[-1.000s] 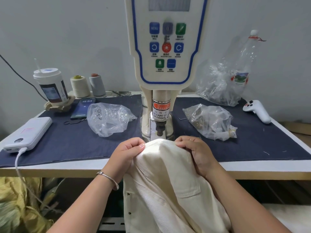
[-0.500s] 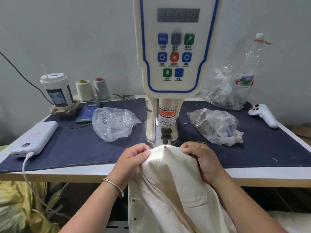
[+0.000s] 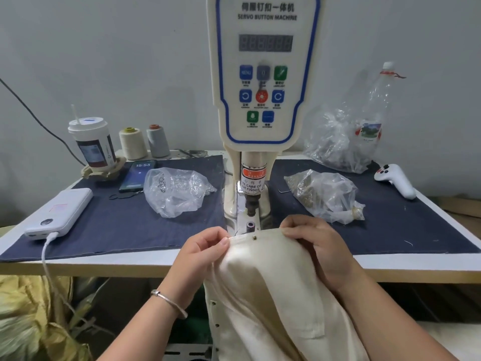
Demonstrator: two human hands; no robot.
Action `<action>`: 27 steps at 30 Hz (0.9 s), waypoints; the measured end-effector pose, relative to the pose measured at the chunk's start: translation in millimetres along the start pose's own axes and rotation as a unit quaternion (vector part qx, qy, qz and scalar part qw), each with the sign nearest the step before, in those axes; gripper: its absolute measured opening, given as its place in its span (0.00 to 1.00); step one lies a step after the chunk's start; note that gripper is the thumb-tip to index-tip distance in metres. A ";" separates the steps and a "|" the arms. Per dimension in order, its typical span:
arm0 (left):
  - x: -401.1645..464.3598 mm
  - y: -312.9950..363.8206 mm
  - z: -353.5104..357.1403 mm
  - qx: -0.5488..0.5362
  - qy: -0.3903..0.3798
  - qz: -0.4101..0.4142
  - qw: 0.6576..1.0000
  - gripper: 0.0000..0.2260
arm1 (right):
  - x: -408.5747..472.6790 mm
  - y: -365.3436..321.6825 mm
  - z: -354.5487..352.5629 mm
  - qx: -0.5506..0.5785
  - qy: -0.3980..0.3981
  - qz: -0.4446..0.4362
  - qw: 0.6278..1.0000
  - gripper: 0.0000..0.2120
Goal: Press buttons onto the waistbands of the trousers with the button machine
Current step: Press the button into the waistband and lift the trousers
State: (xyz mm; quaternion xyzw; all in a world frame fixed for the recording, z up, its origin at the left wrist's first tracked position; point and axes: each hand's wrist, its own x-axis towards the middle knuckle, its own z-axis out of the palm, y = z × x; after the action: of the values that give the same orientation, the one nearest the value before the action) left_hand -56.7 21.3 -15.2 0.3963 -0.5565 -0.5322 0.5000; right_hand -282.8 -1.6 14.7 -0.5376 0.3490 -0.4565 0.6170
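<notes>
Cream trousers [image 3: 263,295] hang over the table's front edge, their waistband stretched between my hands just in front of the button machine [image 3: 263,100]. My left hand [image 3: 200,254] pinches the waistband's left end. My right hand [image 3: 317,246] grips its right end. A small brass button [image 3: 255,237] sits on the waistband between them. The machine's punch [image 3: 251,204] stands raised above the lower die [image 3: 250,225], both uncovered just behind the fabric.
Clear bags of button parts lie left [image 3: 177,190] and right [image 3: 325,196] of the machine. A power bank [image 3: 61,213], phone [image 3: 138,175], cup [image 3: 92,143], thread cones [image 3: 132,143], a white controller [image 3: 395,179] and a bottle [image 3: 374,113] stand on the dark cloth [image 3: 117,225].
The waistband has been drawn back toward me from under the punch, exposing the lower die. A button now shows on the fabric. Both hands kept their hold.
</notes>
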 end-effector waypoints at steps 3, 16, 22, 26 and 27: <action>-21.7 7.3 1.9 -0.002 -0.064 0.009 0.998 0.11 | -26.9 -13.8 2.5 -0.029 -0.044 -0.006 0.999 0.05; -67.7 37.1 45.4 0.278 -0.282 -0.111 0.912 0.41 | -97.5 -108.1 6.6 -0.006 -0.112 -0.097 0.989 0.13; -80.4 69.2 60.5 0.315 -0.211 -0.160 0.911 0.15 | -138.9 -150.8 -22.6 -0.095 -0.083 -0.105 0.986 0.15; -78.7 120.5 53.7 0.140 -0.239 -0.152 0.949 0.17 | -174.0 -170.2 -60.6 -0.264 0.087 -0.061 0.959 0.06; -76.7 131.6 55.8 0.085 -0.247 -0.144 0.954 0.21 | -179.3 -170.8 -68.2 -0.343 0.135 -0.033 0.929 0.04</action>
State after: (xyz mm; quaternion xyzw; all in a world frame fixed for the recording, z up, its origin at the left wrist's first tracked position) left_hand -85.1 122.6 108.2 0.3694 -0.6432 -0.6302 0.2294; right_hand -438.7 142.3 159.6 -0.6607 0.5463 -0.3977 0.3269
